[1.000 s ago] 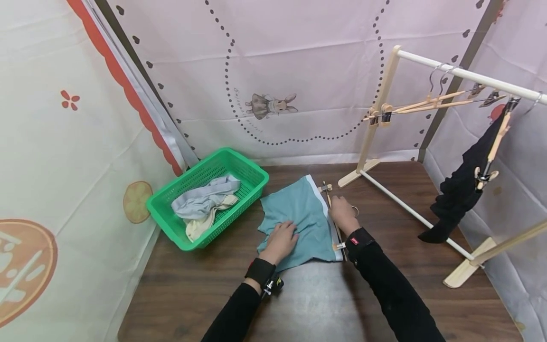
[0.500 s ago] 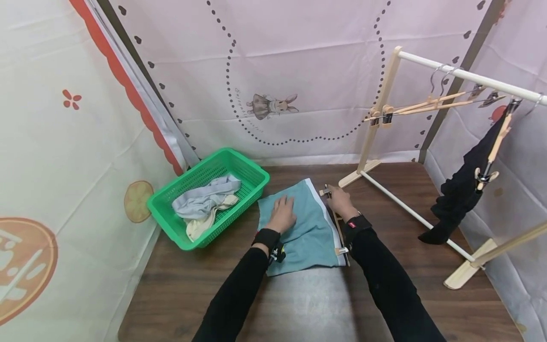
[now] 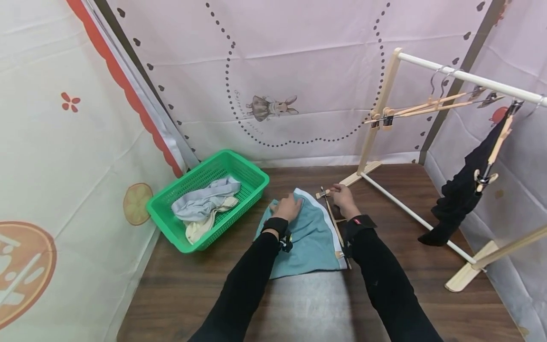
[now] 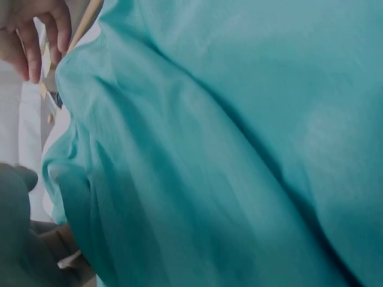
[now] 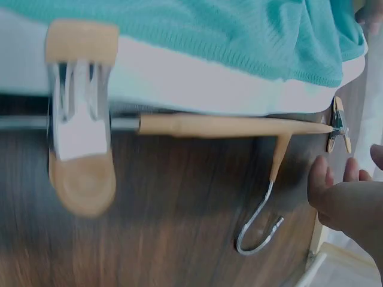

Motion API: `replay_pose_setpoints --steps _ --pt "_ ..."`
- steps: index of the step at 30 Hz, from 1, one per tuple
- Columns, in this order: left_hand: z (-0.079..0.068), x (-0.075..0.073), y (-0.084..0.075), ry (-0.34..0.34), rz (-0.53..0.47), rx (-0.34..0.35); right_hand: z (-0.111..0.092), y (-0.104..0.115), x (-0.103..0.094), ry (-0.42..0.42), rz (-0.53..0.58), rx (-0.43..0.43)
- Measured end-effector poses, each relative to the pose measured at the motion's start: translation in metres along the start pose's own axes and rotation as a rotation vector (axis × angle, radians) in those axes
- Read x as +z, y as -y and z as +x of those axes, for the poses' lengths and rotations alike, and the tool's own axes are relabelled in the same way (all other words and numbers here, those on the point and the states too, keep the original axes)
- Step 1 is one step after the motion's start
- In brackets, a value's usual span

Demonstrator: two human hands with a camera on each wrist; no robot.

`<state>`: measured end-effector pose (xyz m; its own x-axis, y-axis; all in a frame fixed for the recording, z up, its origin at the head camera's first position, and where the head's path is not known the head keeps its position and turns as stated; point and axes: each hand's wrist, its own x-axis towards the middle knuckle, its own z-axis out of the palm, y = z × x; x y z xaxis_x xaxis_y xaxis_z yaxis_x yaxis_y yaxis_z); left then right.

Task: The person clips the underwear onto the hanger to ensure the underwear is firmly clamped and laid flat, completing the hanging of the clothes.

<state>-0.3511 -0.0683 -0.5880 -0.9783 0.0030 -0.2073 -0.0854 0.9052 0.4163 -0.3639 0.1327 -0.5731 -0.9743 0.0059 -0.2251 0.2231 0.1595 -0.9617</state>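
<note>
A teal garment point(image 3: 305, 242) with a white band point(image 3: 320, 207) lies on the table, its far left corner lifted into folds. My left hand point(image 3: 288, 209) pinches the fabric near that corner; in the left wrist view its fingers point(image 4: 57, 242) are partly under the cloth. Along the band lies a wooden clip hanger point(image 3: 332, 216), its metal hook point(image 5: 251, 233) pointing away from the garment. The near clip point(image 5: 84, 125) overlaps the band's edge, while the far clip point(image 5: 338, 128) stands apart from the cloth. Beside that far clip, my right hand point(image 5: 350, 200) holds nothing, fingers loosely bent.
A green basket point(image 3: 252, 202) with pale blue and cream clothes stands on the left. To the right is a drying rack point(image 3: 399, 202) with more clip hangers point(image 3: 427, 108) and a black garment point(image 3: 461, 190) hanging. Fabric walls surround the wooden table point(image 3: 179, 294).
My left hand has moved up to the garment's far corner and gathered it. My right hand has slid along the hanger to the far clip and drawn slightly away from it.
</note>
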Motion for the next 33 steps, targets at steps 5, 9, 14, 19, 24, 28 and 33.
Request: replay_pose_setpoints --steps 5,9,14,19,24,28,33 --pt "-0.004 0.002 -0.008 -0.013 -0.100 -0.082 -0.001 -0.001 0.003 0.119 -0.212 -0.002" --pt "-0.008 -0.001 -0.012 -0.076 -0.261 -0.122 -0.001 0.000 0.004 0.150 -0.212 0.008" --pt "-0.004 -0.004 -0.016 -0.110 -0.340 -0.149 -0.004 0.004 0.001 0.072 -0.042 0.079" --pt "0.005 0.000 -0.016 -0.003 -0.198 -0.162 -0.002 0.008 0.001 -0.024 0.145 0.066" --pt "0.006 0.004 -0.018 0.083 -0.077 0.003 0.001 0.012 0.002 -0.126 0.298 0.023" --pt "0.008 0.002 -0.017 0.080 -0.084 0.093 0.001 0.017 0.002 -0.160 0.314 0.016" --pt "0.014 0.000 -0.014 -0.104 -0.168 0.116 0.003 0.020 0.002 -0.145 0.348 0.004"
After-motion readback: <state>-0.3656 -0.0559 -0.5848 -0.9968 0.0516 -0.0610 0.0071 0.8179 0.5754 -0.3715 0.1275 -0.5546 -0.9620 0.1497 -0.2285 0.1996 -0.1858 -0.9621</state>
